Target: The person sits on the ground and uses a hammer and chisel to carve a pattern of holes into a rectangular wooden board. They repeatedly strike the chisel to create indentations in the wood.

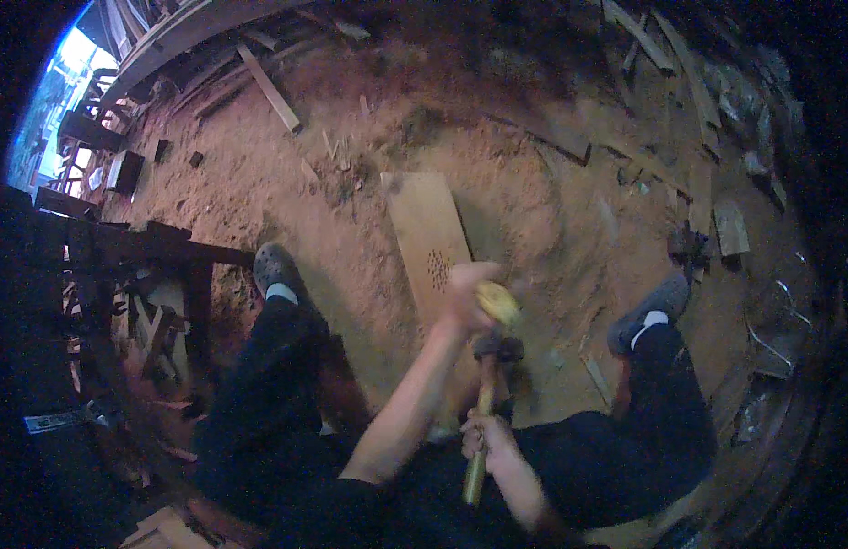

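Hammer [487, 392], dark head foremost and handle pointing back toward the body, was gripped in the right hand [497, 439], whose fingers were wrapped around the shaft partway along it. Just beyond the head sat a yellow-ended piece [499, 304] at the left hand [465, 297]; those fingers appeared curled about it, though blur hid exactly how, and whether head and piece touched could not be told. Sound handling seemed to call for a steady left hold with fingertips clear of the yellow face, the hammer head meeting it squarely, and a relaxed right wrist. Beyond the left hand stretched a pale board [419, 210], peppered with dark marks or holes, on reddish, uneven ground [341, 220]; such footing could let the board rock, so a firm bed looked worthwhile. Gray clogs [275, 267] stood well apart on either side, knees spread to leave room, while wood strips [268, 89] littered the ground farther out.
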Tool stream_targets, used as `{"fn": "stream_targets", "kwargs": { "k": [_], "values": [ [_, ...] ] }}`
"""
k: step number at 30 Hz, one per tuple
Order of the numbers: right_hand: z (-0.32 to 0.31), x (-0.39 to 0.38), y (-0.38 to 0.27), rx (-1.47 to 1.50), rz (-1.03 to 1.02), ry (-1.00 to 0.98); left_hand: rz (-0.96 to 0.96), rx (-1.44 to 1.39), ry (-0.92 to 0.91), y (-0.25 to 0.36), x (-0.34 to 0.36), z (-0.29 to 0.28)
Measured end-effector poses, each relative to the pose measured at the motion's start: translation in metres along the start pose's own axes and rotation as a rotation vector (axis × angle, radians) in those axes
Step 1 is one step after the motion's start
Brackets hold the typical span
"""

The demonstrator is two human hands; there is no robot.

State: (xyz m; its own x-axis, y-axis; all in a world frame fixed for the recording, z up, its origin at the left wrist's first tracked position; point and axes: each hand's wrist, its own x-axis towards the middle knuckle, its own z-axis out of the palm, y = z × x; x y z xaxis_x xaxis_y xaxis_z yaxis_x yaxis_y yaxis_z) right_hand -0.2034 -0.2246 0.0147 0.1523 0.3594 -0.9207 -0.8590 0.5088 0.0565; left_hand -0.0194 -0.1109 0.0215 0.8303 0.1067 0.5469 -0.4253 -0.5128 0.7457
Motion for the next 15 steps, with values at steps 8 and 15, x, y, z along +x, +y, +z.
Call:
{"fn": "stream_targets", "kwargs": {
  "k": [8,15],
  "values": [
    [0.006,0.017,0.011,0.037,-0.002,0.007,0.082,-0.207,-0.275,0.038,0.005,-0.001],
    [0.02,0.0,0.006,-0.016,-0.009,-0.007,-0.655,-0.476,0.067,-0.04,-0.006,-0.037]
  ]
}}
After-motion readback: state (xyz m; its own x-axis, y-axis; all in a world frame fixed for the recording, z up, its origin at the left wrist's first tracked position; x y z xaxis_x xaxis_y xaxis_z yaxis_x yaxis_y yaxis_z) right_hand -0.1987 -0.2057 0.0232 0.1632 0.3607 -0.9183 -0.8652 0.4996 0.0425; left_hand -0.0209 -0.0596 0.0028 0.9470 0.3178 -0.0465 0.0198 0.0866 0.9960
